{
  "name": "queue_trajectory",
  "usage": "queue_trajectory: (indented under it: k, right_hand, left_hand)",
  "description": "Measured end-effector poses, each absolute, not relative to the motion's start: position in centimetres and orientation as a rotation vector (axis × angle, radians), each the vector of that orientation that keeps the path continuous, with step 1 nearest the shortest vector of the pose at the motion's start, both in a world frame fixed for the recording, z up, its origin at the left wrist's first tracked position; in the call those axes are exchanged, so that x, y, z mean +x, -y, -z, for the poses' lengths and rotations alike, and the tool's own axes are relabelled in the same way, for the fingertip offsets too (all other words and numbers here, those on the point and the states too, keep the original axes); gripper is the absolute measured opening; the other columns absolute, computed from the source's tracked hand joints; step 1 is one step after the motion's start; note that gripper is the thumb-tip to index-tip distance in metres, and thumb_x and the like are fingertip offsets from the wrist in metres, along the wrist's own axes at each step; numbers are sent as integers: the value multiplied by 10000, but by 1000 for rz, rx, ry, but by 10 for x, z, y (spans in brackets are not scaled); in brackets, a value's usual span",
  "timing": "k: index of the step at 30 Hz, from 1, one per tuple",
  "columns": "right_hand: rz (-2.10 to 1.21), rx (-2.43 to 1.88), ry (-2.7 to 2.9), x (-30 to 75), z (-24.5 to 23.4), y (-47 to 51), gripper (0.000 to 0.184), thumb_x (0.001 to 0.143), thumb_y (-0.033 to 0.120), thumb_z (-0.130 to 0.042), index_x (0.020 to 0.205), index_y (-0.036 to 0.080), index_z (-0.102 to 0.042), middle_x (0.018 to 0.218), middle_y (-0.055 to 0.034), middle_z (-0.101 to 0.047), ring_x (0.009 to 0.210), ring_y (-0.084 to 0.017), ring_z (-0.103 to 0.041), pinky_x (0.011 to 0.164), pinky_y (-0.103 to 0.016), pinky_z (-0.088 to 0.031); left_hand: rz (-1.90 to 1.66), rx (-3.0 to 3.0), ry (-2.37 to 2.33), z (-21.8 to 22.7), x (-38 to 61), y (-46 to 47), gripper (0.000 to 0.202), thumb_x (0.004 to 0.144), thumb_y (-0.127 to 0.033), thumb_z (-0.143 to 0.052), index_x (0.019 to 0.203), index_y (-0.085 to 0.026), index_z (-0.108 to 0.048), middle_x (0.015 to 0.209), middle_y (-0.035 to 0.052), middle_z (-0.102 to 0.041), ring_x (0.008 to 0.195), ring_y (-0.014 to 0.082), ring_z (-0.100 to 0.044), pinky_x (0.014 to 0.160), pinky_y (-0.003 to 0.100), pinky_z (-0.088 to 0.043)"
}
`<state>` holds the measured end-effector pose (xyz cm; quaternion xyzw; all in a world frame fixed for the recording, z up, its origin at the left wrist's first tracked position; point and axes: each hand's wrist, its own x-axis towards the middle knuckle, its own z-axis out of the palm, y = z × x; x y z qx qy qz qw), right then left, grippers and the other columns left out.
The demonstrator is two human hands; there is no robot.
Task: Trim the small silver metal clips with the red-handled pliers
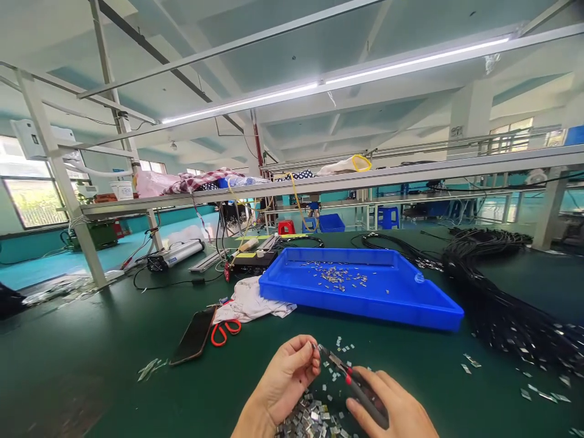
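Observation:
My left hand (292, 374) is closed, with thumb and forefinger pinching a tiny metal piece (316, 347). Its exact shape is too small to make out. In my right hand (395, 401) is a pair of pliers (340, 365) with dark and red handles. The tips of the jaws meet the piece at my left fingertips. Below both hands lies a heap of small silvery metal pieces (312, 417), partly hidden by my left hand. Several loose pieces (344, 348) are scattered on the green table just beyond the pliers.
A blue tray (365, 304) holding small metal pieces stands ahead. Black cables (493, 298) lie bundled at right. To the left are a phone (194, 337), red-handled scissors (219, 334) and a white cloth (249, 301). A shelf (401, 173) spans the table's back.

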<state>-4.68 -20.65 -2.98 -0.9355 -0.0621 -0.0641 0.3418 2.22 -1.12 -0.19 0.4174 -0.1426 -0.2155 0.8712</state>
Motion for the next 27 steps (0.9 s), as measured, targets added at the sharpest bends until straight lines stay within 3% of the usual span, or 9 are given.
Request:
queue_trajectory:
  k: [6,9,18,27]
  right_hand:
    - [470,-2560,174,-46,34,214,529,822,565,-426,1196,213,-552,1046,-88,-576,980,-255,-554,788,-378,-483]
    - [587,-2503,177,-47,29,217,496,825,555,-445,1173,220,-558,1006,-70,-588,925,-224,-580,759,-341,-498]
    - [201,-2381,291,-56,14,207,453,855,546,-416,1204,274,-515,1059,-60,-560,952,-202,-555,774,-283,-458]
    - [113,-2382,321,-56,13,207,440,869,527,-387,1221,280,-482,1037,-49,-558,916,-184,-550,776,-281,-444]
  left_hand:
    - [447,824,319,-2,21,11,115,833,-175,-659,886,-87,-606,805,65,-488,712,104,-461,688,190,-408]
    - [458,838,355,-4,20,10,95,838,-159,-645,878,-85,-602,808,68,-491,710,106,-459,685,191,-403]
    - [490,862,357,-4,18,7,99,814,-148,-676,852,-93,-602,813,56,-508,685,88,-475,699,175,-411]
    - [460,881,384,-6,16,8,103,805,-163,-691,842,-106,-614,804,49,-519,686,92,-477,699,175,-416]
